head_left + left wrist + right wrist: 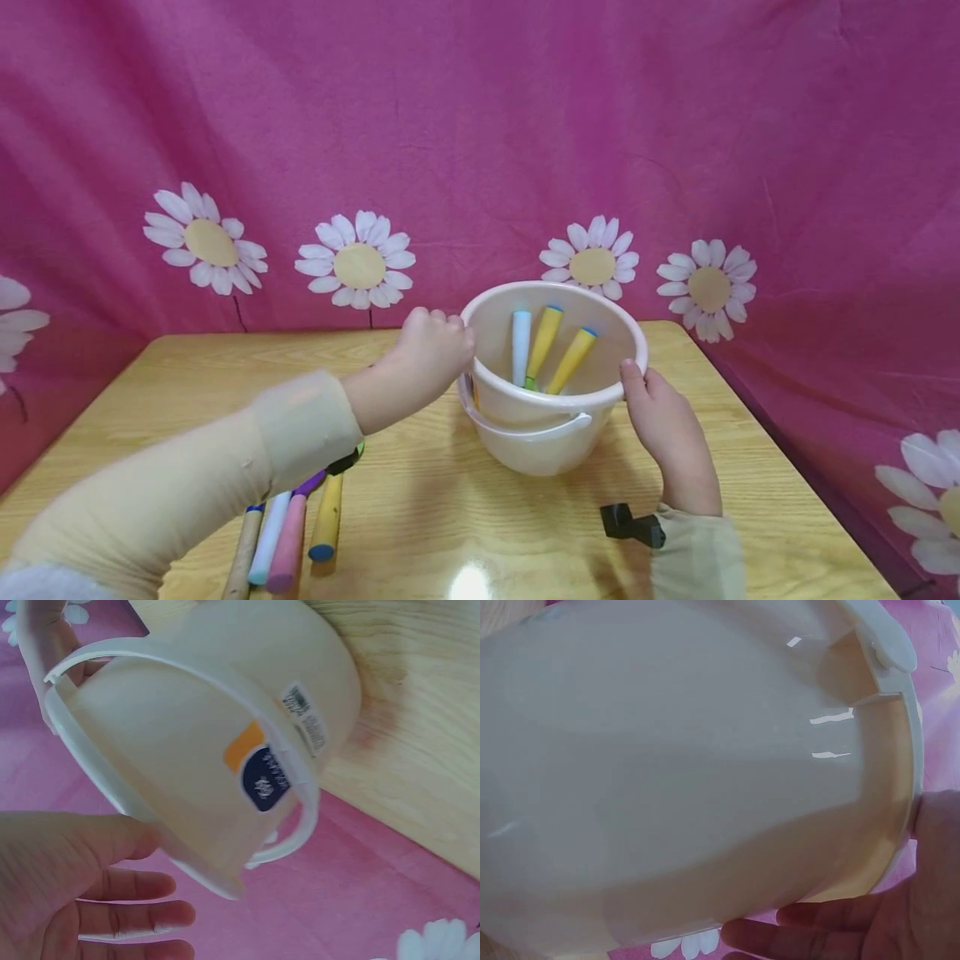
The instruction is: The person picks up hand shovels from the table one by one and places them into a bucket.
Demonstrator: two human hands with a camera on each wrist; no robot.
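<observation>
A white bucket (540, 433) tilts toward me over the table, its handle (532, 433) hanging down on the near side. My left hand (438, 354) grips the bucket's left rim. On the right, my right hand (667, 421) holds the rim with the thumb over the edge, and in the right wrist view its fingers (802, 937) lie along the outer wall. Inside stand a light blue handle (521, 346) and two yellow handles with blue ends, one at the middle (545, 337) and another to its right (573, 358); their lower ends are hidden.
On the wooden table (420, 533), at the left front, lie handled things: tan (243, 554), light blue (270, 537), pink (287, 550) and yellow (327, 517), partly behind my left sleeve. A pink cloth with daisies (465, 150) hangs behind the table.
</observation>
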